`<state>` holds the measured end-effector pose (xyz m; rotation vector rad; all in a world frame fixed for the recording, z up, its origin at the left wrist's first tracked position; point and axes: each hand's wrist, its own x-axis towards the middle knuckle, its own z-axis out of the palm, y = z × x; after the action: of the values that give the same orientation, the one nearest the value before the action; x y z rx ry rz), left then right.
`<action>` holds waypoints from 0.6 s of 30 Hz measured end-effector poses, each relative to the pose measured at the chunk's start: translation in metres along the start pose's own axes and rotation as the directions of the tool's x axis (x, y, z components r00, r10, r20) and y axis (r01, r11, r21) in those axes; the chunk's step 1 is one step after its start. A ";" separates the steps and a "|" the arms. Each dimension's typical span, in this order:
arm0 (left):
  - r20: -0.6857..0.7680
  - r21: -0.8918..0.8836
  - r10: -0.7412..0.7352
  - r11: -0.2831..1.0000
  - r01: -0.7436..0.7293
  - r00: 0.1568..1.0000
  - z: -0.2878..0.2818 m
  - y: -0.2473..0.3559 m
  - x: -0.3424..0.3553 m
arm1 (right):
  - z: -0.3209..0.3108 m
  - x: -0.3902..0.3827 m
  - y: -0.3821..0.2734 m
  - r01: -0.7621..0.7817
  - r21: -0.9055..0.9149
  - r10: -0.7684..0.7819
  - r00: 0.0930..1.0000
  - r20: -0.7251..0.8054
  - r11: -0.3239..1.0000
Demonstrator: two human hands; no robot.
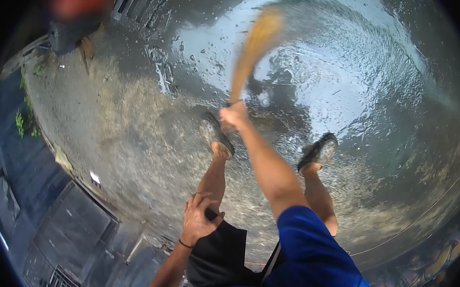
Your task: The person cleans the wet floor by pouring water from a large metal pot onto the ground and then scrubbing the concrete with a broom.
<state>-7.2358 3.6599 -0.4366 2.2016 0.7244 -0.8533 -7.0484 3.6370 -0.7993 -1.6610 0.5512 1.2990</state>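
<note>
My right hand (pixel 234 115) is closed around the bound end of a short hand broom (pixel 255 46) made of yellowish bristles. The broom reaches forward from my fist, and its far end is smeared by motion over the wet ground (pixel 330 81). Shiny water and curved streaks lie to the right of the bristles. My left hand (pixel 198 218), with a dark band at the wrist, rests on my left knee at the edge of the dark shorts (pixel 217 249). Its fingers are spread and hold nothing that I can see.
My feet in dark clogs (pixel 217 134) stand apart on the rough concrete. A slatted grate (pixel 144 1) lies at the far left, near a blurred red and dark object (pixel 79 5). Small green plants (pixel 23 118) grow along the left edge. A thin cord (pixel 411 225) crosses the right side.
</note>
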 end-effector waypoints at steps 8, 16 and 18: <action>-0.068 -0.160 0.051 0.985 -0.061 0.996 -0.074 -0.159 -0.012 | 0.097 -0.176 -0.112 0.000 0.155 -0.042 0.962 0.270 0.988; 0.010 -0.235 0.031 0.972 -0.027 0.999 -0.093 -0.194 -0.014 | -0.009 -0.200 0.068 0.047 0.352 0.128 0.880 -0.457 0.935; 0.050 -0.194 0.072 0.979 -0.061 0.996 -0.068 -0.213 -0.020 | 0.042 -0.149 0.099 -0.042 0.493 0.204 0.939 -0.279 0.869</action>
<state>-7.3686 3.8390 -0.4626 2.0103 0.6725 -0.7749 -7.1991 3.5985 -0.7007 -1.4296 1.1029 0.8750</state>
